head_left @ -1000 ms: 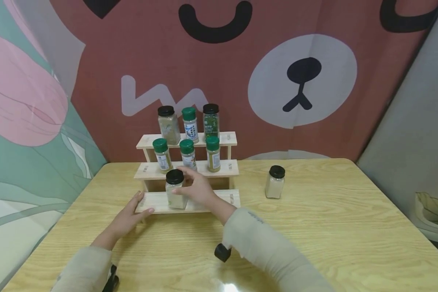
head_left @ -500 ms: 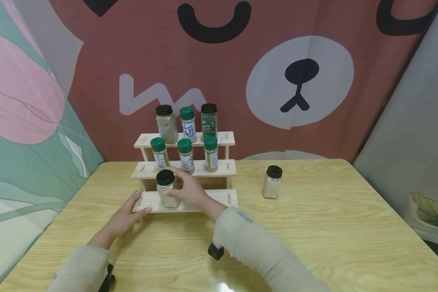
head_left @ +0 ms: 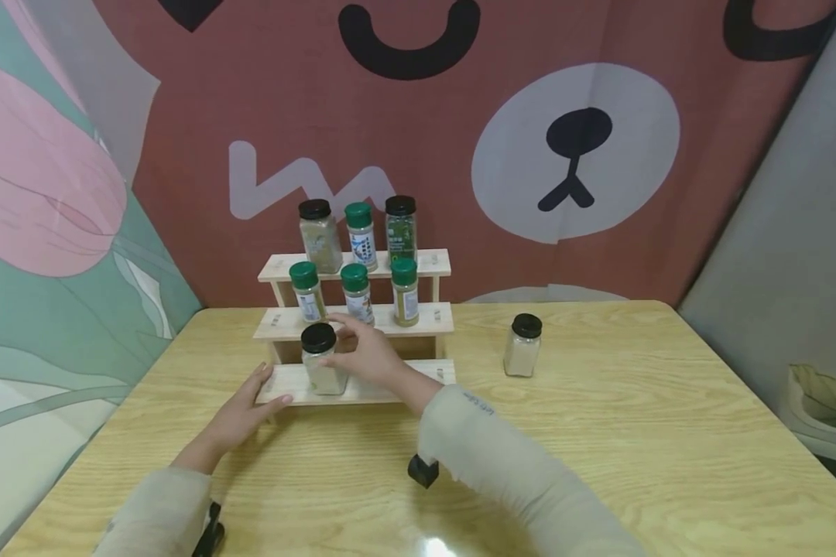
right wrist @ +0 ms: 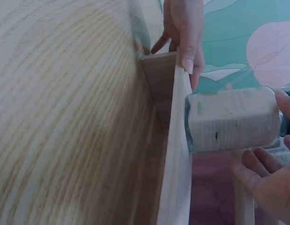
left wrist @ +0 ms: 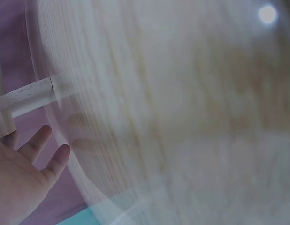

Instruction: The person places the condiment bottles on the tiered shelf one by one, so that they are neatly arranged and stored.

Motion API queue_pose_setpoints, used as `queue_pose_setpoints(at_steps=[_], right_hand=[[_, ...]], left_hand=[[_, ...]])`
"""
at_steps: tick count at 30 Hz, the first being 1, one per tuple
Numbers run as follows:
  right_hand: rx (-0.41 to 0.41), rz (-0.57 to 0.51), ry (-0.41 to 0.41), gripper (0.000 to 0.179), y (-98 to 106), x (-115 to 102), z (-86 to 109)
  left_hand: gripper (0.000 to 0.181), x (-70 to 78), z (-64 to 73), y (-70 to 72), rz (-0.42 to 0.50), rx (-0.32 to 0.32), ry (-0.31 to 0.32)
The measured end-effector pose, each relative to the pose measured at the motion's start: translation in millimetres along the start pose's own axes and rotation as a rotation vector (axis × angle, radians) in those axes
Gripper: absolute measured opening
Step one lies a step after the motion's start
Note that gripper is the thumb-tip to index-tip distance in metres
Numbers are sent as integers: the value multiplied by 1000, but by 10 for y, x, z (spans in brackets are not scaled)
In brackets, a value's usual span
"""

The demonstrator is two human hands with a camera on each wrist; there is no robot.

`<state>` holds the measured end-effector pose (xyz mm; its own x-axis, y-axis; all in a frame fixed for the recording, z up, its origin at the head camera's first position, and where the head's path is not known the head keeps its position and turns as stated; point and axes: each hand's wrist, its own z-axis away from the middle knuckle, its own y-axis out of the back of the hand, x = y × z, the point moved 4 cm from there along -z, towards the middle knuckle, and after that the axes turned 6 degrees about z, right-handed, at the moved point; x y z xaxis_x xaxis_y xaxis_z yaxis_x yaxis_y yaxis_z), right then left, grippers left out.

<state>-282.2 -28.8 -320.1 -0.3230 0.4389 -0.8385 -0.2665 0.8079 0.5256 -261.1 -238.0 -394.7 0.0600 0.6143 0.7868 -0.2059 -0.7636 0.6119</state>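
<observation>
A glass spice jar (head_left: 323, 371) with a black lid and pale contents stands upright toward the left of the bottom shelf. My right hand (head_left: 372, 356) holds it loosely, thumb at its front and fingers behind near the lid. In the right wrist view the jar (right wrist: 234, 121) appears sideways with its base against the shelf board; the lower fingers (right wrist: 260, 171) are curled apart from it. My left hand (head_left: 240, 414) holds the left end of the wooden spice rack (head_left: 289, 379), thumb on the board's front edge. Spread fingers of that hand (left wrist: 23, 178) show in the left wrist view.
Three green-capped jars (head_left: 355, 294) stand on the middle shelf. The top shelf carries two black-lidded jars and a green-capped one (head_left: 361, 238). Another black-lidded jar (head_left: 522, 346) stands on the wooden table (head_left: 599, 433) right of the rack. A printed cloth (head_left: 432, 139) hangs behind.
The jar has moved slightly left along the bottom shelf. My right thumb and fingers have since shifted a little right relative to it. My left hand keeps its place on the rack.
</observation>
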Motion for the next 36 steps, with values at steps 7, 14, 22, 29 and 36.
queue_pose_setpoints(at_steps=[7, 14, 22, 29, 36], right_hand=[[-17, -72, 4, 59, 152, -20, 115], [-9, -59, -13, 52, 397, -242, 409], [48, -56, 5, 53, 673, 85, 492], [106, -18, -37, 56, 1049, 279, 669], [183, -15, -52, 57, 1459, 460, 862]], left_hand=[[83, -17, 10, 0, 8, 17, -39], [84, -32, 18, 16, 2, 8, -33], [84, -15, 35, 33, -15, 7, -32], [84, -8, 21, 32, -4, 8, -37], [84, -19, -12, 29, 11, 9, -55]])
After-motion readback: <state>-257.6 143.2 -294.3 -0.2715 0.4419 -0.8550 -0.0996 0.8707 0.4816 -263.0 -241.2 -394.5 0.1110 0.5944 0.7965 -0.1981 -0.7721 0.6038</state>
